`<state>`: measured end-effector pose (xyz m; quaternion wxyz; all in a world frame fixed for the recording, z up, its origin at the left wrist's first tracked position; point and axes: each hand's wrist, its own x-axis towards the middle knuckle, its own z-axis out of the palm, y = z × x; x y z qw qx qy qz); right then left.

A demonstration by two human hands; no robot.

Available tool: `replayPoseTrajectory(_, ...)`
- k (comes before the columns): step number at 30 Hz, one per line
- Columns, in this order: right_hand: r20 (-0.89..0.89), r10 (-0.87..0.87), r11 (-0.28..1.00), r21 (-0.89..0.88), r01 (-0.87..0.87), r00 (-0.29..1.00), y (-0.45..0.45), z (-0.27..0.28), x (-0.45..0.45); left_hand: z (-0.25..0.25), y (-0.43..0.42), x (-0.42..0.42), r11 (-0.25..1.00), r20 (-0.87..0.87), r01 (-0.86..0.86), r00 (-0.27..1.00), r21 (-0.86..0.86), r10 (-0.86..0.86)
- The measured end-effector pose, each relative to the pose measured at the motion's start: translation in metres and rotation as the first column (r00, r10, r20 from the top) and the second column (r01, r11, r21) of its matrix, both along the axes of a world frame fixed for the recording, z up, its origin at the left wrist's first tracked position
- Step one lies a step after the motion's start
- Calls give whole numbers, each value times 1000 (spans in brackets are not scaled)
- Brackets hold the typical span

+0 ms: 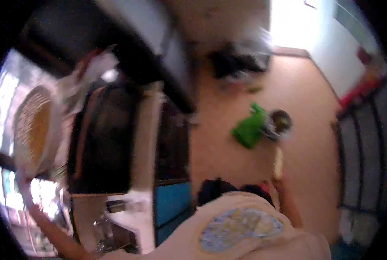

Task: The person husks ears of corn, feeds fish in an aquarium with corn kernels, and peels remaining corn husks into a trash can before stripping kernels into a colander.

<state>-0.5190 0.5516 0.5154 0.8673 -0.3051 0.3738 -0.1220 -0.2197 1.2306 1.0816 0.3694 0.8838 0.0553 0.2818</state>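
At the far left, my left hand is raised and closed on the lower rim of a round pale basket. Its wall looks speckled, as if full of small holes, and its inside is brownish yellow. Low on the right side of my body, my right hand is closed around a long pale-yellow thing, shaped like a corn cob but blurred. Beyond that hand, a green bag lies on the floor, touching or very near a round container with dark greenish contents.
A counter with a dark panel and a sink area runs along my left. Dark and clear plastic bags lie on the floor ahead. A dark barred rack stands at right, near a bright doorway.
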Motion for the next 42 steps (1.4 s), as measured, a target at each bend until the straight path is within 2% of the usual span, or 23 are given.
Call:
replayPoseTrajectory(4,-68,-97,995,8,98,993,-106,23,-28,-54,-128,-22,987,11,156,988,26,-156)
replayPoseTrajectory(6,-119,-133,989,56,140,984,-141,34,-49,-95,-196,-29,960,-51,280,959,27,-278)
replayPoseTrajectory(9,-143,-175,984,-52,169,974,-187,64,-70,-179,-319,-26,847,-243,532,822,2,-516)
replayPoseTrajectory(10,-146,-192,981,-55,186,970,-200,65,-77,-198,-395,-43,826,-368,540,744,-161,-558)
replayPoseTrajectory(11,-152,-209,977,-59,202,966,-215,66,-84,-241,-425,-32,870,-470,445,734,-212,-489)
replayPoseTrajectory(12,-157,-223,974,-83,212,962,-195,65,-85,-275,-443,-51,832,-483,413,680,-370,-552)
replayPoseTrajectory(15,-156,-204,969,-173,177,966,-188,84,-95,-361,-493,-63,819,-599,567,686,87,-412)
replayPoseTrajectory(17,-159,-247,963,-155,222,956,-193,87,-92,-414,-532,-80,830,-572,558,679,-7,-461)
replayPoseTrajectory(19,-183,-192,971,-176,160,964,-215,112,-77,-434,-584,-95,828,-670,524,689,200,-275)
replayPoseTrajectory(21,-222,-115,982,-174,77,968,-210,137,-70,-452,-591,-109,860,-749,495,616,125,-245)
replayPoseTrajectory(24,-255,-33,993,-117,3,966,-226,155,-53,-426,-647,-138,928,-850,366,508,69,-137)
replayPoseTrajectory(25,-206,2,998,54,9,979,-229,161,-47,-411,-662,-139,949,-884,303,463,91,-63)
replayPoseTrajectory(26,-179,-55,988,135,79,982,-196,220,-46,-389,-644,-127,942,-889,336,428,-9,-161)
replayPoseTrajectory(28,-157,131,990,80,-120,979,-110,282,-46,-383,-548,-160,899,-722,321,541,-297,-431)
replayPoseTrajectory(29,-118,255,964,103,-244,960,-64,315,-46,-365,-507,-177,912,-740,301,539,-277,-403)
replayPoseTrajectory(31,-136,346,937,96,-335,928,-103,331,-18,-365,-552,-187,955,-806,297,569,21,-159)
replayPoseTrajectory(32,-171,398,917,55,-394,901,-119,342,-10,-359,-562,-193,958,-818,284,559,34,-137)
replayPoseTrajectory(33,-194,350,931,184,-316,917,-150,372,9,-327,-592,-182,958,-849,287,507,2,-150)
replayPoseTrajectory(34,-189,354,929,182,-322,916,-125,382,17,-314,-573,-180,963,-860,260,471,-76,-195)
replayPoseTrajectory(36,-135,480,870,196,-452,867,-80,393,28,-288,-538,-179,953,-835,264,481,-151,-266)
replayPoseTrajectory(38,-218,573,818,108,-564,790,-50,379,42,-281,-517,-182,945,-798,230,509,-234,-322)
replayPoseTrajectory(41,-189,732,680,150,-718,654,-148,371,68,-273,-614,-195,971,-761,140,603,-196,-240)
replayPoseTrajectory(42,-214,769,637,171,-752,603,-151,370,75,-266,-618,-202,988,-857,81,492,-129,-153)
